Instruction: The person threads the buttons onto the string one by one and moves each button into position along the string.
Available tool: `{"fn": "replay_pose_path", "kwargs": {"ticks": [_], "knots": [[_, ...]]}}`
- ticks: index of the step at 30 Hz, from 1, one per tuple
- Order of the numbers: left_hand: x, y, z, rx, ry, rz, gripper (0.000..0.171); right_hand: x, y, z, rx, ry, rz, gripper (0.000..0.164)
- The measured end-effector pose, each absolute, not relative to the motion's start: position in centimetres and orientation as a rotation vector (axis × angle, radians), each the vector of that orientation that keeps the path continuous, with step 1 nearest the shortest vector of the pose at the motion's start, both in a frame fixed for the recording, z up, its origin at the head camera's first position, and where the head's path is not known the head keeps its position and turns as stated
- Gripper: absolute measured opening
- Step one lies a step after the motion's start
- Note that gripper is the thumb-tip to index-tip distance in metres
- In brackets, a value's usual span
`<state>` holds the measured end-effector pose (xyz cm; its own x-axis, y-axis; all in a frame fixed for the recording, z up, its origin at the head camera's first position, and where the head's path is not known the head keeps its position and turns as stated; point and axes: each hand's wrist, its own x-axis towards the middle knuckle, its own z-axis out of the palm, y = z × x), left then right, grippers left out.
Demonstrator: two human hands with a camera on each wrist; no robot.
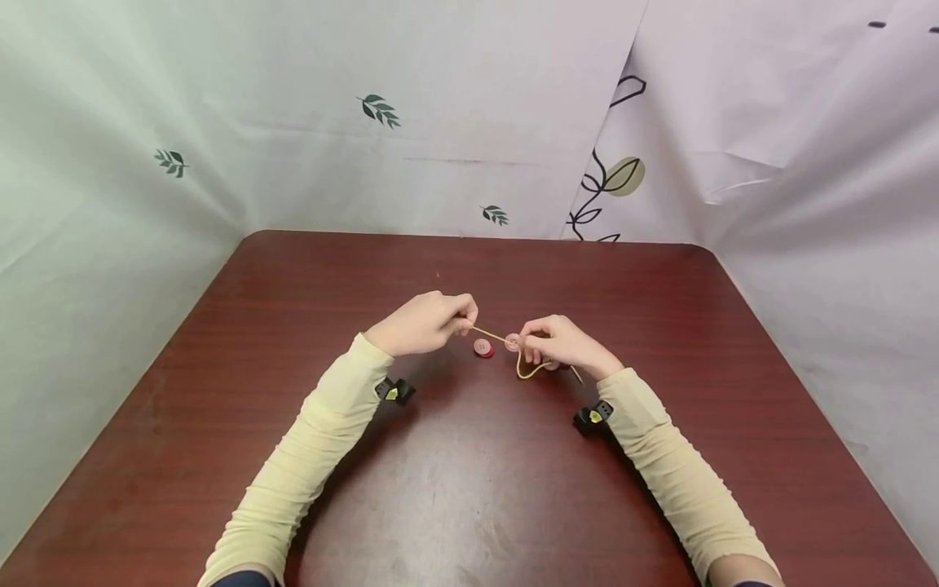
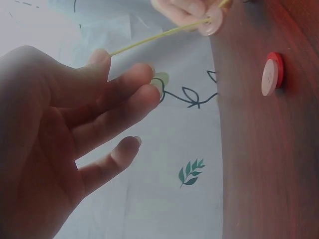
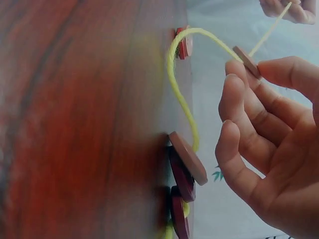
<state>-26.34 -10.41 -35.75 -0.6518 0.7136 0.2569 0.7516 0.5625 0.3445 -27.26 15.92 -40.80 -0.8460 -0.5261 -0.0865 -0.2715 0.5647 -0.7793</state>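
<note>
A yellow string [image 2: 159, 36] runs taut between my two hands. My left hand [image 1: 429, 322] pinches its end between thumb and forefinger, the other fingers loosely bent. My right hand [image 1: 561, 342] pinches a pink button [image 3: 246, 61] by its edge, and the string passes through that button. From there the string loops down to a second pink button [image 3: 188, 158] and dark purple buttons [image 3: 180, 211] threaded on it below the right hand. Between the hands, a pink button [image 1: 482, 346] lies on top of a red button [image 2: 279, 69] on the table.
The brown wooden table [image 1: 440, 489] has rounded far corners. White cloth [image 1: 308, 171] printed with leaves hangs behind it and at both sides. Each forearm wears a pale yellow sleeve [image 1: 323, 432] with a small black camera [image 1: 403, 392] at the wrist.
</note>
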Motion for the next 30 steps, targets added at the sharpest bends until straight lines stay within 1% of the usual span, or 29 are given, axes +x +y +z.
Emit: {"fn": "replay_pose_path", "kwargs": {"ticks": [8, 16, 25, 30], "knots": [[-26.3, -10.9, -35.2, -1.243, -2.682, -0.661, 0.014, -27.3, 16.1, -41.2, -0.686, 2.502, -1.099, 0.015], [-26.4, -12.0, -34.2, -1.123, -2.671, -0.680, 0.014, -27.4, 16.2, -41.1, -0.690, 2.450, -1.071, 0.016], [-26.6, -12.8, -33.6, -1.072, -2.681, -0.679, 0.014, -27.5, 17.0, -40.8, -0.718, 2.454, -1.014, 0.020], [-26.6, -13.2, -33.4, -1.068, -2.669, -0.683, 0.013, -27.7, 17.6, -40.5, -0.726, 2.433, -1.009, 0.026]]}}
